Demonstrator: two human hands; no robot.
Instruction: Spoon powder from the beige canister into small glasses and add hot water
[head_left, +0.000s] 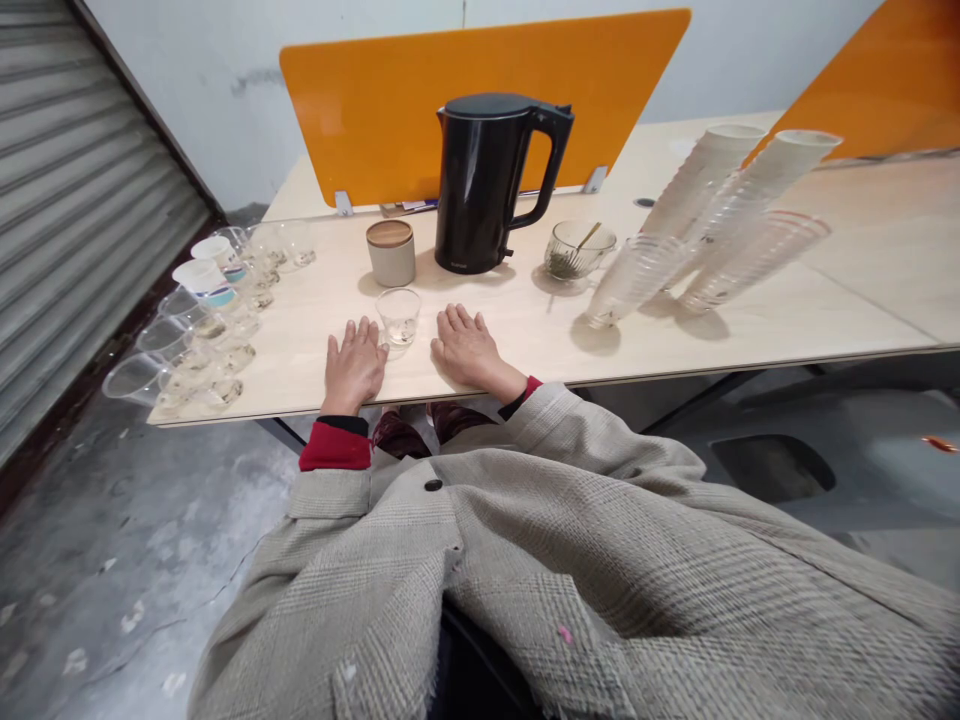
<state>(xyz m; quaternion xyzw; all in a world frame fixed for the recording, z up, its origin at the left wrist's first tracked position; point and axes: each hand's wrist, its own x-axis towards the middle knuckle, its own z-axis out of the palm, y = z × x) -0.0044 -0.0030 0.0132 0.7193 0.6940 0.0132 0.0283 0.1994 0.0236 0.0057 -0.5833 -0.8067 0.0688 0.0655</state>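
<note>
Both palms rest flat on the pale wooden table (510,335), one on each side of a clear plastic cup (400,318). My left hand (355,362), fingers stretched out, lies just left of the cup, its thumb close to the cup's base. To the right of the cup lies my right hand (471,348), fingers extended and holding nothing. The cup stands upright with a little dark matter at its bottom. Behind it are a grey canister (391,262) with a wooden lid and a black electric kettle (480,190).
Several clear cups (169,340) with dark bits inside and two paper cups (201,276) crowd the left end. A glass bowl (576,250) holds green leaves and a spoon. Tall stacks of cups (637,275) stand at right. An orange divider (375,120) rises behind the kettle.
</note>
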